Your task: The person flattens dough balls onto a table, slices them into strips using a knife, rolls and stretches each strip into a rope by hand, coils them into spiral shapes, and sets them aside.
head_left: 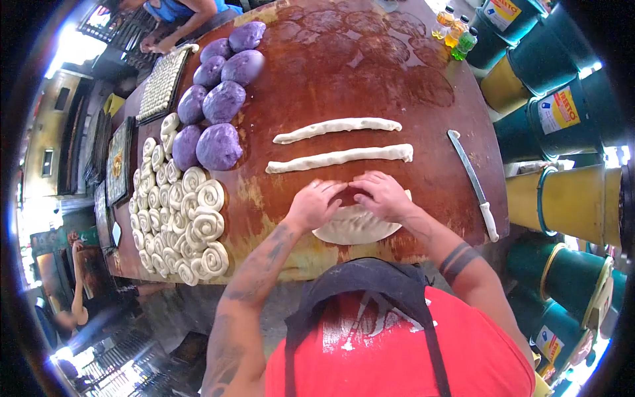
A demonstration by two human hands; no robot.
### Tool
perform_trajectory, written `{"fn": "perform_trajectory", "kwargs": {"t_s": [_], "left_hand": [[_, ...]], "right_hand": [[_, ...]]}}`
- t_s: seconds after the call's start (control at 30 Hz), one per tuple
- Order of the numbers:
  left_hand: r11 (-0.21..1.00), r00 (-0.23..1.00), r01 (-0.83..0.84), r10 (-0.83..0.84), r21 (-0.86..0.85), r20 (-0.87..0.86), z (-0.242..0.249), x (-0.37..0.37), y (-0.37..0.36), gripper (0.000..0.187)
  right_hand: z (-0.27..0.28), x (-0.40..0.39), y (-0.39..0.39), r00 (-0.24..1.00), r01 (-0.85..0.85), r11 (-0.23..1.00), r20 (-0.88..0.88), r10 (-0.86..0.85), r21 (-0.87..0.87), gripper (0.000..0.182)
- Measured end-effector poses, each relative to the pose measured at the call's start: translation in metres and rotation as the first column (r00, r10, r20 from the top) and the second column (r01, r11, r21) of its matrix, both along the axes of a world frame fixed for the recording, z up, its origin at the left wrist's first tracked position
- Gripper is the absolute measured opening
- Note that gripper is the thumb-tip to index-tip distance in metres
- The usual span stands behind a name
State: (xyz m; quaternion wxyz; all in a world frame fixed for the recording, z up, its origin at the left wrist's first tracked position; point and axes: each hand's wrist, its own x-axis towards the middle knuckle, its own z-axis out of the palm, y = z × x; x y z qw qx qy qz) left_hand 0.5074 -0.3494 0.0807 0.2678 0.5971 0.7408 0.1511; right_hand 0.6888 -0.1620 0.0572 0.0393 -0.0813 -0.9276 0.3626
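A flattened piece of white dough (357, 228) lies at the near edge of the wooden table, its surface dimpled. Over its far left edge is my left hand (319, 205), fingers bent inward and closed on the dough. My right hand (383, 196) mirrors it at the far right edge, its thumb pointing toward the left hand. The fingertips nearly meet, and the dough under them is partly hidden. Just beyond my hands lies one long dough rope (340, 158); a second dough rope (337, 129) lies parallel behind it.
A long bread knife (473, 175) lies at the right. Coiled dough rolls (175, 212) crowd the left, with purple dough balls (221, 102) behind them and a tray of small pieces (162, 83) farther off. Bottles (456, 33) stand at the back; buckets (559, 116) line the right. Another person (192, 13) works at back left.
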Motion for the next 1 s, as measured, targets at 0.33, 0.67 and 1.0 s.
{"fn": "perform_trajectory", "kwargs": {"t_s": [0.33, 0.67, 1.0], "left_hand": [[0.995, 0.976, -0.095, 0.087, -0.029, -0.2, -0.003, 0.042, -0.095, 0.052], [0.795, 0.354, -0.554, 0.494, -0.247, 0.794, -0.022, -0.01, -0.051, 0.021], [0.834, 0.656, -0.509, 0.536, -0.214, 0.531, 0.037, -0.029, -0.057, 0.027]], "right_hand": [[0.012, 0.074, -0.022, 0.992, -0.049, 0.993, 0.117, 0.037, 0.103, 0.051], [0.079, 0.017, 0.027, 0.856, 0.091, 0.972, 0.515, 0.034, -0.215, 0.03], [0.081, 0.025, 0.045, 0.942, 0.175, 0.922, 0.331, -0.055, -0.346, 0.026]]}}
